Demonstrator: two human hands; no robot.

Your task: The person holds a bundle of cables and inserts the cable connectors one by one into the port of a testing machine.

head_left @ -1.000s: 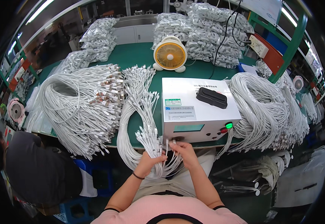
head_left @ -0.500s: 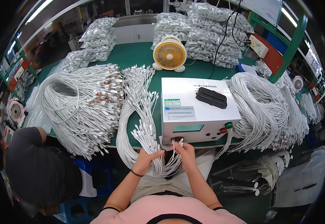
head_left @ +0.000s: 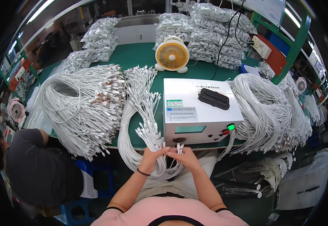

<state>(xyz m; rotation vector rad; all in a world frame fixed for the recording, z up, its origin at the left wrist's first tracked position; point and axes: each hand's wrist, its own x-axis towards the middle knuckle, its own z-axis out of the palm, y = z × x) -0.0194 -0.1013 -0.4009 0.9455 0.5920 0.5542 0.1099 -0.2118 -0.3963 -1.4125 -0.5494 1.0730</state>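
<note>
Before the box (head_left: 211, 116), its green lamp (head_left: 231, 127) relit, the left hand (head_left: 148, 160) closes fingers around cables (head_left: 151, 139), and the right hand (head_left: 189, 158) pinches plugs (head_left: 180, 148), seemingly free of the socket (head_left: 179, 140).

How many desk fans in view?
3: yellow-and-white fan behind the white box, pink fan at far left, pale fan at far right. Others may be hidden.

Black print (head_left: 207, 87), two labels (head_left: 181, 114) on white box (head_left: 209, 116)
</note>
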